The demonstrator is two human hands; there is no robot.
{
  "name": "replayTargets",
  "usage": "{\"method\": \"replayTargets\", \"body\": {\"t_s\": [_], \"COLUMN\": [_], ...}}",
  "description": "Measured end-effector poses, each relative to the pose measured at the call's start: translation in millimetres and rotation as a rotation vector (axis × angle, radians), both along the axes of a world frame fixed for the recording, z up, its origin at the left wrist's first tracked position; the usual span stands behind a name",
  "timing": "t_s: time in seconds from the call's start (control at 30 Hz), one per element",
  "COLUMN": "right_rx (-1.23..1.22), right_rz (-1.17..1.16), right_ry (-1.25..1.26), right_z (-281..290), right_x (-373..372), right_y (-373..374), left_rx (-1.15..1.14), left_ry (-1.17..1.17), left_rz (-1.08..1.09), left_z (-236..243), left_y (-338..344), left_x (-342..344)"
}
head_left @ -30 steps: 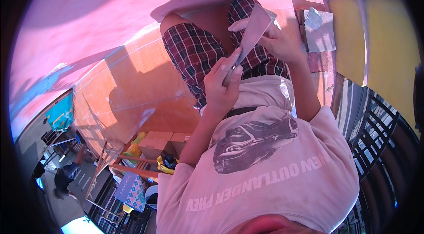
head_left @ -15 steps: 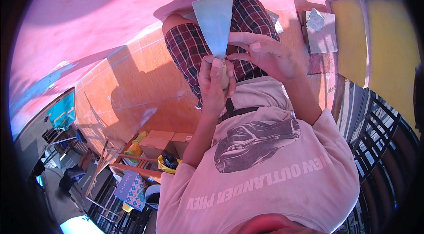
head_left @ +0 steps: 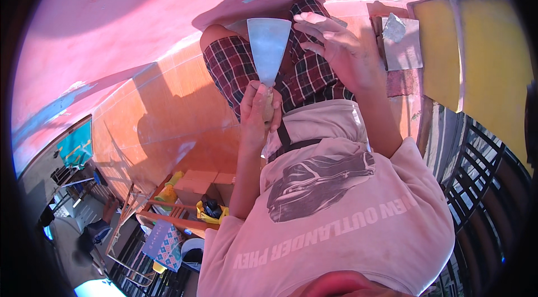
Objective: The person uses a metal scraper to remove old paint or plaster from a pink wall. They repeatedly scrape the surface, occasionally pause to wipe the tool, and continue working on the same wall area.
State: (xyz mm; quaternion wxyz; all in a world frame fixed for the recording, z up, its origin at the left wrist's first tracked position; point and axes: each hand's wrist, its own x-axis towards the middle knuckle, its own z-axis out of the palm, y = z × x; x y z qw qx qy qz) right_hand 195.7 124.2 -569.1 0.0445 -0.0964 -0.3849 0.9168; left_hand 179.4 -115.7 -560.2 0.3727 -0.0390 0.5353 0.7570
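Observation:
A putty knife (head_left: 269, 46) with a wide, pale blade points away from me, over my plaid shorts (head_left: 231, 66). Its short handle is wrapped by the fingers of my left hand (head_left: 258, 109), thumb along the near side of the blade's neck. To the right of the blade, my right hand (head_left: 343, 53) is raised with fingers apart and slightly curled. Whitish residue shows on its fingertips. Nothing is in it, and a gap separates it from the blade.
A pink and blue painted wall (head_left: 129, 5) rises ahead. On the orange tiled floor (head_left: 174, 101) at right lies a grey board (head_left: 404, 45) with a crumpled grey piece (head_left: 394, 27) on it. Cardboard boxes (head_left: 195, 185) and a blue patterned box (head_left: 164, 244) sit at lower left, a dark metal grille (head_left: 476, 168) at right.
My right hand has moved off the putty knife's neck, up and to the right, and its fingers have spread. My left hand has lowered slightly toward me with the knife.

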Motion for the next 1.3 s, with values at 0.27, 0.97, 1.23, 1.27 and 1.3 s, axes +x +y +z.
{"method": "replayTargets", "body": {"t_s": [0.27,0.97,1.23,1.27,1.3], "right_rx": [0.620,0.151,0.397,0.342,0.358], "right_rz": [-0.124,-0.279,-0.136,-0.165,-0.246], "right_ry": [-0.381,-0.274,-0.011,0.038,0.039], "right_z": [4,-29,13,22,33], "right_x": [2,-15,-41,-47,-53], "right_y": [7,8,-25,-31,-35], "left_rx": [0.006,-0.022,0.163,0.221,0.212], "left_ry": [0.034,0.207,0.287,0.343,0.372], "left_rz": [0.044,-0.049,-0.075,-0.106,-0.078], "left_z": [-8,-7,18,24,30], "left_y": [-5,21,52,60,67], "left_x": [4,-3,-41,-49,-54]}}
